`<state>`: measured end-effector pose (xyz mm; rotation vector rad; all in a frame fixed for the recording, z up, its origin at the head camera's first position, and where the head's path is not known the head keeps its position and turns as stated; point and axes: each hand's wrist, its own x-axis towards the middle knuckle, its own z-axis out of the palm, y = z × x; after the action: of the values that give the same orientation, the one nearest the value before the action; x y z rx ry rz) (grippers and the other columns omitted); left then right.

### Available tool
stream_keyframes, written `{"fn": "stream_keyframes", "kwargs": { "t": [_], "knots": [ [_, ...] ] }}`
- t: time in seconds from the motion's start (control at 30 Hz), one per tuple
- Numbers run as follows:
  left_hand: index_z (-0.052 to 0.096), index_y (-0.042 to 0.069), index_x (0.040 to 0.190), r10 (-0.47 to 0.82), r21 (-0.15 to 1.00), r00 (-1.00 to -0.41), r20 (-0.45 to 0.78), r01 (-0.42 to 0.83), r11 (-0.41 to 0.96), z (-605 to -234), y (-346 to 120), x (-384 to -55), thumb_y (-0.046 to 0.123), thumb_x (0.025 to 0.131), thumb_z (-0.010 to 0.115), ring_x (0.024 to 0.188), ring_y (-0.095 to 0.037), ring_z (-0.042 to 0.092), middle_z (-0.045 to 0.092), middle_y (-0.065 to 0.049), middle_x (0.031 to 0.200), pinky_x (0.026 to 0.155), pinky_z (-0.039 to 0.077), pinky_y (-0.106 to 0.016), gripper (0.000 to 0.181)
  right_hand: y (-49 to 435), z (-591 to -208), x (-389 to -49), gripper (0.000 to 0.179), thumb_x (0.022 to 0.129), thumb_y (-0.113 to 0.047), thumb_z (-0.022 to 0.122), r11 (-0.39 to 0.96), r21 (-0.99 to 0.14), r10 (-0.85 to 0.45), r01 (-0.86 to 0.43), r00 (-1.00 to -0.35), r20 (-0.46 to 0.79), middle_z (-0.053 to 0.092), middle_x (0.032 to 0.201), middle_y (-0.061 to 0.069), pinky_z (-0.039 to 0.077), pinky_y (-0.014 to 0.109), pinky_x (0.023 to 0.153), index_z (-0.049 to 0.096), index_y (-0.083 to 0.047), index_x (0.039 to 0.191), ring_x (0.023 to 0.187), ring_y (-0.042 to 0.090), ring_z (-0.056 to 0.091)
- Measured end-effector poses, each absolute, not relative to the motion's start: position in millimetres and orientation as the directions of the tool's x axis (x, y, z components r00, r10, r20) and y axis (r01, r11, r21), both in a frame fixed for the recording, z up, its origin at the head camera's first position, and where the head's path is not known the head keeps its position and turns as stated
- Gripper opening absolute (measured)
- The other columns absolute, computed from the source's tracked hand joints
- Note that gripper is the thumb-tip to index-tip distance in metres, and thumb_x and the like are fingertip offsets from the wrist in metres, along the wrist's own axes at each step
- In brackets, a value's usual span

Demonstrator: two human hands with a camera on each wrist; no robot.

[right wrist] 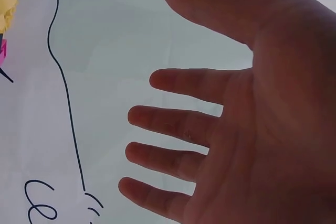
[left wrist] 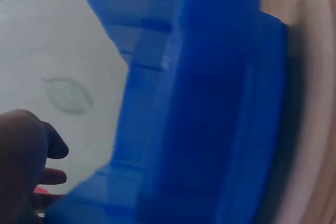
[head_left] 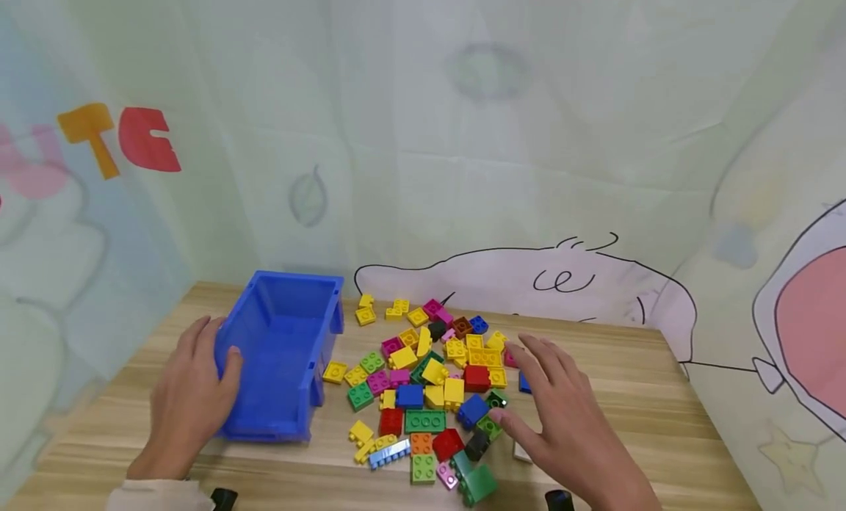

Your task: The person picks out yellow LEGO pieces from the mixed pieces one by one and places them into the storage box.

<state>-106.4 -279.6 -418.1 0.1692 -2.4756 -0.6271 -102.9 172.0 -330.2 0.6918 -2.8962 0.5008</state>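
Note:
A blue plastic bin [head_left: 274, 364] stands on the left of the table, with no bricks visible inside it. My left hand [head_left: 197, 386] is at its left rim, the thumb reaching over the inside and the fingers loosely extended. In the left wrist view, a gap shows between the thumb [left wrist: 56, 142] and the bin [left wrist: 210, 103]; whether other fingers touch it is unclear. Many toy building bricks [head_left: 410, 396] lie in a loose pile right of the bin. Beside the pile's right edge, my right hand [head_left: 562, 408] hovers with spread fingers. Its bare palm [right wrist: 273, 124] faces the right wrist camera.
The wooden table [head_left: 634, 393] extends right of the pile. A white piece [head_left: 521, 452] and a blue brick [head_left: 525, 382] lie partly behind the right hand. A printed cloth backdrop [head_left: 429, 166] hangs behind the table and along both sides.

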Motion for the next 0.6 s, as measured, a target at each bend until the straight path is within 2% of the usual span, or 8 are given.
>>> {"fn": "stream_keyframes", "kwargs": {
  "t": [0.1,0.2,0.37,0.47,0.6],
  "knots": [
    [0.040,-0.005,0.147,-0.281,0.497,-0.860,0.427,-0.036,0.867,-428,-285,-107,0.016,0.100,0.051,0.116,-0.059,0.046,0.042,-0.033,0.141,0.081,0.037,-0.073,0.053,173,-329,-103,0.073,0.090,-0.049,0.073,0.833,-0.297,-0.423,-0.467,-0.883,0.204,0.034,0.156,0.007,0.028,0.065,0.106,0.043,-0.020,0.150,0.141,0.033,0.028],
    [0.040,-0.008,0.146,-0.274,0.495,-0.850,0.449,-0.018,0.869,-437,-287,-110,0.009,0.100,0.050,0.112,-0.059,0.049,0.049,-0.038,0.129,0.081,0.038,-0.072,0.050,175,-328,-103,0.071,0.090,-0.053,0.070,0.827,-0.304,-0.427,-0.473,-0.880,0.209,0.034,0.156,0.006,0.029,0.063,0.106,0.046,-0.020,0.149,0.141,0.031,0.029],
    [0.050,-0.013,0.137,-0.232,0.444,-0.742,0.629,0.098,0.891,-451,-285,-116,-0.009,0.091,0.056,0.099,-0.057,0.056,0.058,-0.041,0.108,0.077,0.043,-0.068,0.046,175,-328,-103,0.072,0.090,-0.051,0.071,0.819,-0.316,-0.433,-0.478,-0.878,0.207,0.036,0.155,0.005,0.030,0.060,0.107,0.047,-0.016,0.148,0.140,0.028,0.030],
    [0.053,-0.011,0.136,-0.241,0.457,-0.712,0.660,0.126,0.880,-456,-282,-117,-0.011,0.089,0.059,0.100,-0.057,0.057,0.059,-0.040,0.109,0.080,0.045,-0.067,0.048,175,-329,-103,0.073,0.090,-0.047,0.073,0.816,-0.324,-0.432,-0.478,-0.878,0.207,0.036,0.155,0.005,0.031,0.060,0.107,0.046,-0.015,0.150,0.140,0.028,0.030],
    [0.056,-0.007,0.138,-0.310,0.539,-0.718,0.624,0.108,0.835,-456,-280,-114,-0.009,0.089,0.059,0.108,-0.056,0.056,0.059,-0.038,0.118,0.086,0.044,-0.066,0.048,175,-330,-102,0.072,0.090,-0.047,0.073,0.812,-0.333,-0.433,-0.480,-0.877,0.209,0.036,0.155,0.003,0.031,0.059,0.107,0.046,-0.016,0.149,0.140,0.027,0.030]
  ]
}}
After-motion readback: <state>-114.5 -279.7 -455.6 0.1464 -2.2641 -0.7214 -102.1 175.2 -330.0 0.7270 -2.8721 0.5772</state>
